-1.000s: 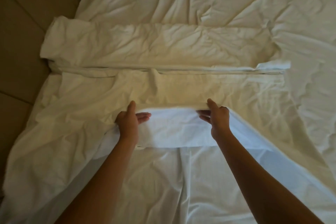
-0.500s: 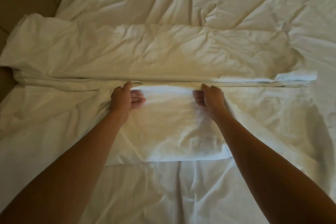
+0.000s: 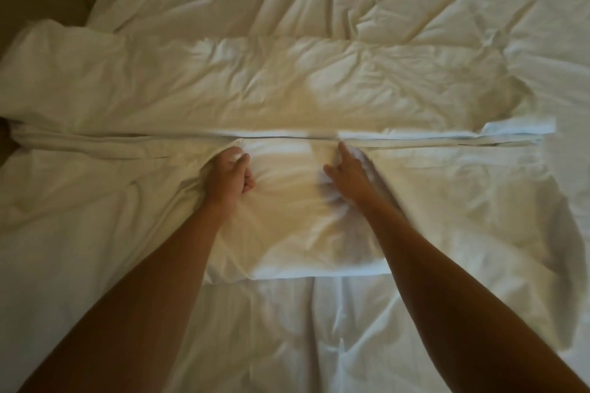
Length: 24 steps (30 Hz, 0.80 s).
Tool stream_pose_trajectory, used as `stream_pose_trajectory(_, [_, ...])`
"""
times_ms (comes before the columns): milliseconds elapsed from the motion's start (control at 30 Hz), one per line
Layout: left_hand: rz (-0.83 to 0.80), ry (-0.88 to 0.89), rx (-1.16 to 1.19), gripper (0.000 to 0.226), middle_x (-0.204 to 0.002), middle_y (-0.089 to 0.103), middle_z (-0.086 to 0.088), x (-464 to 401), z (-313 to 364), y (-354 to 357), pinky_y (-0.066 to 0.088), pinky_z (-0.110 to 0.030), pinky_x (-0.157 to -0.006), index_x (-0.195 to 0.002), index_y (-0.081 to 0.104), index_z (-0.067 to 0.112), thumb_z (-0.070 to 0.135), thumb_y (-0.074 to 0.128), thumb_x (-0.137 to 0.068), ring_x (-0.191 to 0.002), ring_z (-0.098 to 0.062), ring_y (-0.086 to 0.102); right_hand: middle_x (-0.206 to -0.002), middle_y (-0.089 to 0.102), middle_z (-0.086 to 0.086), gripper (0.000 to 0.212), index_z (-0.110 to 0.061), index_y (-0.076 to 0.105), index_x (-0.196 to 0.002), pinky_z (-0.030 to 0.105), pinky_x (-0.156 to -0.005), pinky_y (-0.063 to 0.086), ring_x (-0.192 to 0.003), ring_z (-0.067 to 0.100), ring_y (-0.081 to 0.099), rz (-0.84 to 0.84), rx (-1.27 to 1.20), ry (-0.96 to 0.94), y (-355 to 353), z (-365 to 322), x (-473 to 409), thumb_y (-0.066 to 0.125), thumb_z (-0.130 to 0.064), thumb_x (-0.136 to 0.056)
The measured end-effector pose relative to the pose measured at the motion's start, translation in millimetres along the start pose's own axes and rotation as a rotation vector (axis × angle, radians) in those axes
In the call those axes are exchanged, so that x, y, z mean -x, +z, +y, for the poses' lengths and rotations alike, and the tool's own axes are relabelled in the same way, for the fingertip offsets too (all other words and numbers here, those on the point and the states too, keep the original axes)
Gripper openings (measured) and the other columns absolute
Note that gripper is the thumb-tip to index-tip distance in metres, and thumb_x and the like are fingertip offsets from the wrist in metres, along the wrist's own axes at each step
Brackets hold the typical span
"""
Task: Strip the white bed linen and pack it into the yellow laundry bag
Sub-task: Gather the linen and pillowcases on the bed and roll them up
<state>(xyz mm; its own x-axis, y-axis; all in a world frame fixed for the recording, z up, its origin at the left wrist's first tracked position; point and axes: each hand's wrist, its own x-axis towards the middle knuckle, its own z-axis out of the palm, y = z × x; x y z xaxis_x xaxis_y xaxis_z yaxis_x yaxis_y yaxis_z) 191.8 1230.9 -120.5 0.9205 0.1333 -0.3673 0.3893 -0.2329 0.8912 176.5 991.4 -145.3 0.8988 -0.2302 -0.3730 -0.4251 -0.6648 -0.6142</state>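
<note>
Mid-fold, approx halfway: white linen (image 3: 287,89) lies in a long folded band across the bed, left hand (image 3: 228,177) fisted on the near flap at 9, right hand (image 3: 348,174) blurred, grip can't tell; yellow bag not in view, packing still to do.

Both hands carried the near sheet edge (image 3: 287,150) up-frame to the folded strip (image 3: 255,92). The left hand (image 3: 228,177) has now curled into cloth; the right hand (image 3: 346,174) has spread flatter.
</note>
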Motion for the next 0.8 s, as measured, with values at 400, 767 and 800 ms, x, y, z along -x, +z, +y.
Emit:
stream_pose_trajectory(400, [-0.260, 0.190, -0.335, 0.038, -0.147, 0.050, 0.004, 193, 9, 10, 0.027, -0.030, -0.118, -0.138, 0.057, 0.018, 0.032, 0.045, -0.105, -0.139, -0.012, 0.041, -0.152, 0.045, 0.004, 0.047, -0.015, 0.045, -0.147, 0.030, -0.113, 0.028, -0.144, 0.019, 0.034, 0.281, -0.124, -0.087, -31, 21, 222, 0.047, -0.032, -0.104])
stream_pose_trajectory(767, [-0.406, 0.144, -0.161, 0.049, -0.118, 0.066, 0.002, 327, -6, 90, 0.051, -0.031, -0.097, -0.129, 0.061, 0.021, 0.050, 0.055, -0.090, -0.107, -0.015, 0.064, -0.156, 0.038, 0.010, 0.060, -0.010, 0.032, -0.153, 0.038, -0.118, 0.027, -0.146, 0.025, 0.031, 0.547, -0.169, 0.213, -95, 135, 372, 0.052, -0.032, -0.101])
stream_pose_trajectory(800, [-0.432, 0.088, -0.133, 0.063, -0.120, 0.067, -0.001, 332, -9, 102, 0.052, -0.041, -0.099, -0.129, 0.061, 0.022, 0.060, 0.053, -0.080, -0.107, -0.018, 0.065, -0.155, 0.039, 0.011, 0.061, -0.009, 0.031, -0.153, 0.038, -0.117, 0.028, -0.145, 0.026, 0.034, 0.544, -0.226, 0.275, -104, 146, 378, 0.053, -0.033, -0.101])
